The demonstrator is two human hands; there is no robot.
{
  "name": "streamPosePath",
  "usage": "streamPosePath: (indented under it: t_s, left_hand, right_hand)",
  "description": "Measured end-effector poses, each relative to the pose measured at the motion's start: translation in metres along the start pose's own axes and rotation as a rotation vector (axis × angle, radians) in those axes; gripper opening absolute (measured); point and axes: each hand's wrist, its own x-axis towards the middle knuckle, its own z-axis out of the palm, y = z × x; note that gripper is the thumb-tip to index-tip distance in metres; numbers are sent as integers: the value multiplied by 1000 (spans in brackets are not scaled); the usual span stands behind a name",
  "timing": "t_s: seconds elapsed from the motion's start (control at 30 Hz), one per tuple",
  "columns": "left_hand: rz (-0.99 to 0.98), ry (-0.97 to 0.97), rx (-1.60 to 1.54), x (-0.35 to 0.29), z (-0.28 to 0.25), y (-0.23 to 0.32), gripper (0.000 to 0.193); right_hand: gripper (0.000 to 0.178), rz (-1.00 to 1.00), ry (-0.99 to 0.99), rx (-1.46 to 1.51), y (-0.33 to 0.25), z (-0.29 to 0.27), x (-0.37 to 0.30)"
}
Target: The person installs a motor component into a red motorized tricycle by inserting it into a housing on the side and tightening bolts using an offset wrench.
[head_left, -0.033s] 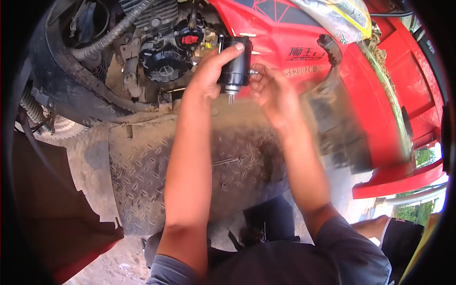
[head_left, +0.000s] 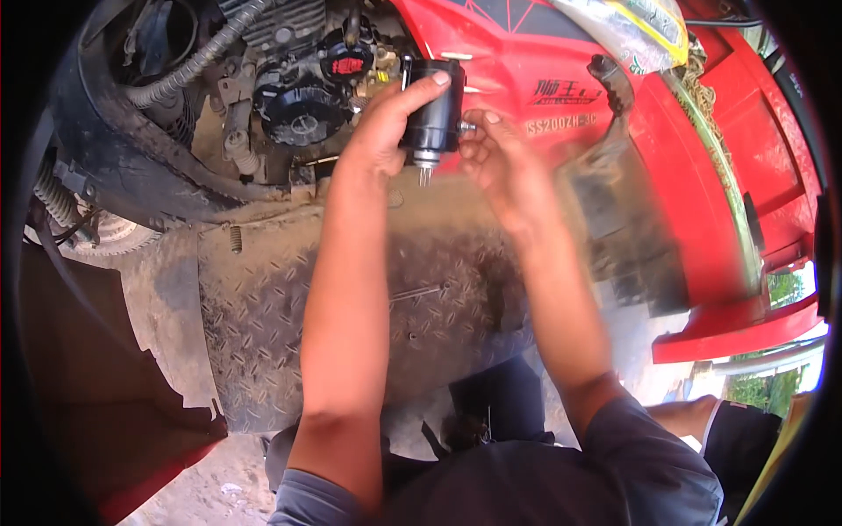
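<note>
My left hand (head_left: 373,131) is wrapped around a black cylindrical starter motor (head_left: 431,123), its thumb lying across the upper part. The motor hangs upright in front of the red panel, with a toothed metal shaft (head_left: 425,178) pointing down. From its right side a short metal terminal stud (head_left: 467,127) sticks out. There my right hand (head_left: 507,171) has its thumb and fingers closed at the stud's end. Whether a nut sits between those fingertips cannot be made out.
A dirty engine (head_left: 303,110) lies behind and left, beside a red body panel (head_left: 561,105). On the tread-plate footboard (head_left: 281,307) are a thin metal rod or wrench (head_left: 417,293), a small nut-like part (head_left: 412,336) and a spring (head_left: 235,239). Another person's dark shorts (head_left: 741,456) show at lower right.
The view has shifted a little. My right fingertips have moved slightly at the stud, and more of it shows. The left hand keeps its hold on the motor.
</note>
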Motion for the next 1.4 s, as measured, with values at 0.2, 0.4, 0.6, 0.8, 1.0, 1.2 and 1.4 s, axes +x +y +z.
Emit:
streamPosePath:
  t_s: [0.2,0.4,0.6,0.8,1.0,1.2,1.4]
  left_hand:
    - [9,5,-3,-1,-3,-6,43]
    - [17,-24,-6,-6,1,2,45]
    - [15,-19,-55,-4,-1,0,42]
    - [-22,-31,-195,-5,-3,5,46]
    - [44,59,-300,-6,-1,27,57]
    - [59,-182,-381,-11,-8,49,58]
    - [41,-154,-465,-10,-13,46,62]
  right_hand:
    - [15,-437,88,-790,13,-3,-5]
    - [12,-398,112,-785,0,3,-7]
    - [14,-396,58,-698,-1,5,-9]
    - [12,-245,97,-604,-17,-18,-15]
    - [15,-155,-439,-1427,76,-49,-37]
    - [17,-174,-667,-1435,104,-62,-36]
    - [27,-474,-148,-1273,31,-14,0]
